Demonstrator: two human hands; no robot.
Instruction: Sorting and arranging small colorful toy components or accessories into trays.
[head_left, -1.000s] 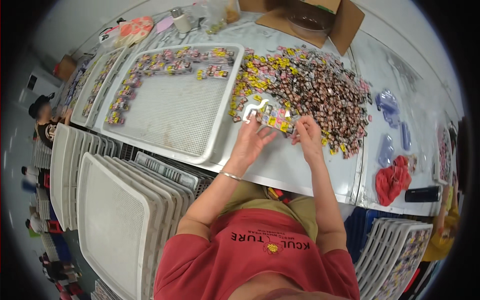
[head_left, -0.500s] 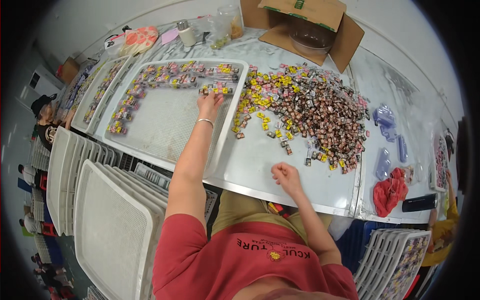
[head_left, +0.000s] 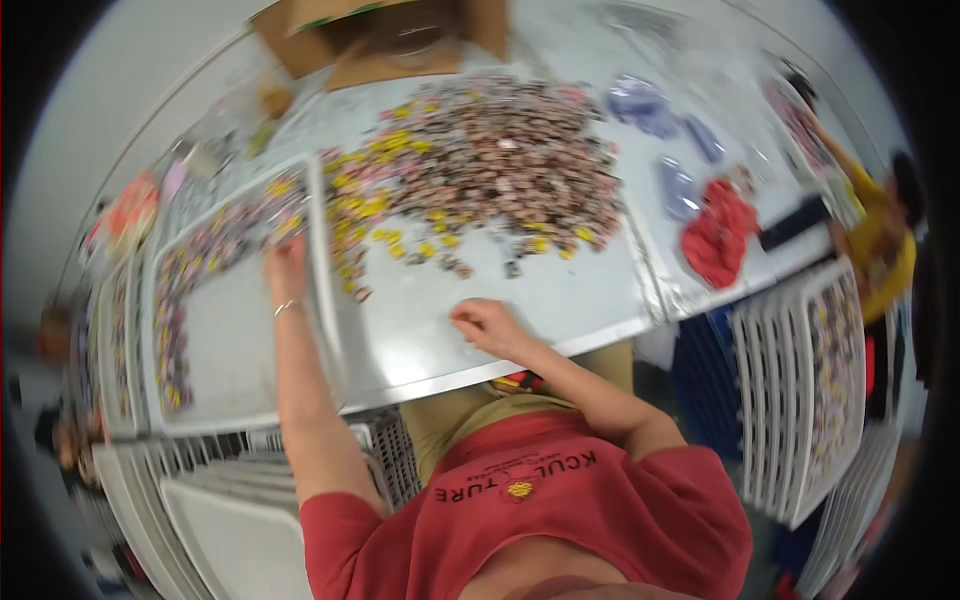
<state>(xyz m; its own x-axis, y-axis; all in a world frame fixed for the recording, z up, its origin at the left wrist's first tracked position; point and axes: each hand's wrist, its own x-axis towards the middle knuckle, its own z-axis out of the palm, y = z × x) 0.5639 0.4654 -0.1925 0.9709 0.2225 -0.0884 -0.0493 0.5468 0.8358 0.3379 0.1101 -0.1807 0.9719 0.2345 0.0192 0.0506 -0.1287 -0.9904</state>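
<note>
A white tray (head_left: 322,300) with a mesh bottom lies on the left of the table, with small wrapped pieces (head_left: 205,245) lined along its left and far sides. My left hand (head_left: 287,258) reaches into its far right corner, fingers drawn together at the pieces there; blur hides what they grip. Over the bare front part of the table, my right hand (head_left: 488,325) is curled closed, and whatever it may hold is hidden. Beyond it spreads a big loose heap of small pieces (head_left: 500,160), mostly brown and black, with yellow and pink ones at the left.
An open cardboard box (head_left: 290,40) stands behind the heap. On the right lie purple-blue plastic pieces (head_left: 680,188), a red cloth (head_left: 718,235) and a dark flat object (head_left: 795,222). Stacked trays (head_left: 800,390) stand below at right, more (head_left: 230,520) at left. A person in yellow (head_left: 880,250) is at right.
The view has swung to the right, so the table and heap appear farther left. My left hand stays at the tray's far right corner; my right hand stays curled over the table.
</note>
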